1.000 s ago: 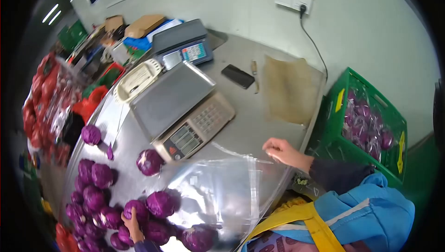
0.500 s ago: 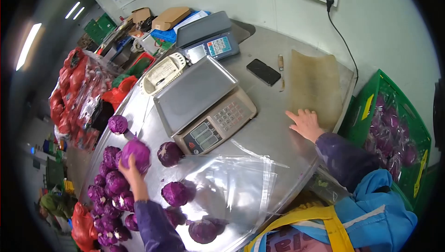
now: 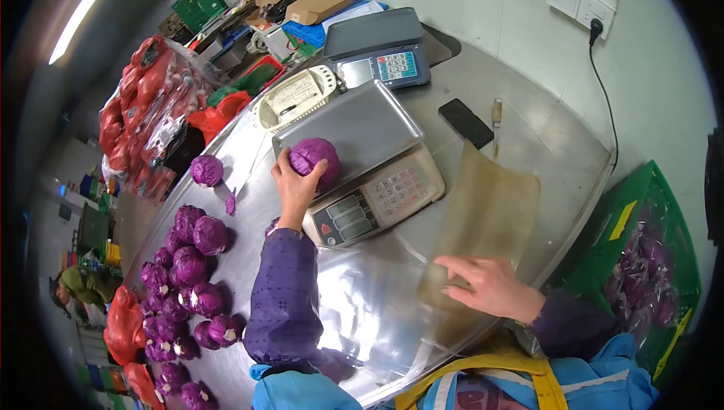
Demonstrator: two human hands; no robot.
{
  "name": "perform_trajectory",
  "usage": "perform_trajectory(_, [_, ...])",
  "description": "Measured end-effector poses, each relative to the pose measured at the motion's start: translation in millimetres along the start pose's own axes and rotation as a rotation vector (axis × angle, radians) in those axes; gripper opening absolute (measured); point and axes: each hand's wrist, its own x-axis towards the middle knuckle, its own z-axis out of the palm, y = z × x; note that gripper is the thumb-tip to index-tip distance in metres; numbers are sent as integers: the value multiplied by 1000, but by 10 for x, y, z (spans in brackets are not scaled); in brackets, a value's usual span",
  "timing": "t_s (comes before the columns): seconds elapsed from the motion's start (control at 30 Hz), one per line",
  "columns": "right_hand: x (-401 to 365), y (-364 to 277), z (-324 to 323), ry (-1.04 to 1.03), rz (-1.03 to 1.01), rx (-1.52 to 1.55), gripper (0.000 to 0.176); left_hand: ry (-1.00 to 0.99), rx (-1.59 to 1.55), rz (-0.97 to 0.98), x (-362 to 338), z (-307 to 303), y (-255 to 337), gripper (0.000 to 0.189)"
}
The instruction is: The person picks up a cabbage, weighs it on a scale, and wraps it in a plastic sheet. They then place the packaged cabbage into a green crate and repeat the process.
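Observation:
My left hand (image 3: 296, 193) is closed around a purple cabbage (image 3: 317, 155), right over the metal tray of a scale (image 3: 377, 127). My right hand (image 3: 490, 287) lies over a brownish translucent sheet (image 3: 490, 218), index finger stretched out and fingers apart. The sheet's near end overlaps clear plastic bags (image 3: 369, 297) on the metal table. A large group of purple cabbages (image 3: 188, 265) sits to the left of my left sleeve, and a single cabbage (image 3: 206, 171) lies farther up. Near that one is a loose purple leaf (image 3: 231, 202).
Behind the scale stand a second scale (image 3: 396, 65) and a white basket (image 3: 298, 97). A phone (image 3: 466, 122) and a wooden-handled knife (image 3: 496, 113) lie near the sheet. At the right, a green crate (image 3: 603, 221) holds wrapped cabbages. Red sacks (image 3: 139, 123) are piled at left.
My left hand has carried the cabbage from above the pile to the right, over the scale tray. The brownish sheet has shifted toward me along with my right hand.

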Motion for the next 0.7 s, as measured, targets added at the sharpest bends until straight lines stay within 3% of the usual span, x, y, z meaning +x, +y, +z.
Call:
perform_trajectory(0.07, [12,136,-85,46,47,37,38,-167,-110,-92,133,-85,-147,90])
perform_trajectory(0.1, [-1,239,-145,98,105,64,45,-164,-101,-96,172,-154,-155,90])
perform_trajectory(0.23, [-175,711,-354,327,252,-298,47,-61,-210,-113,225,-382,-63,88])
perform_trajectory(0.33, [-334,1111,-394,386,379,-340,48,-48,-163,-62,243,-362,61,94])
perform_trajectory(0.43, [-275,1481,-434,449,367,-462,49,-12,-140,-40,278,-237,165,97])
perform_trajectory(0.57, [89,1808,-477,411,360,-576,52,-27,-59,-51,365,-21,82,103])
perform_trajectory(0.63, [237,2086,-403,198,468,-672,58,-34,-31,-53,399,76,6,105])
perform_trajectory(0.67, [304,2101,-409,201,473,-669,58,-53,8,-67,400,115,-34,106])
perform_trajectory(0.7, [420,2001,-401,32,589,-670,62,-70,47,-82,393,135,-47,106])
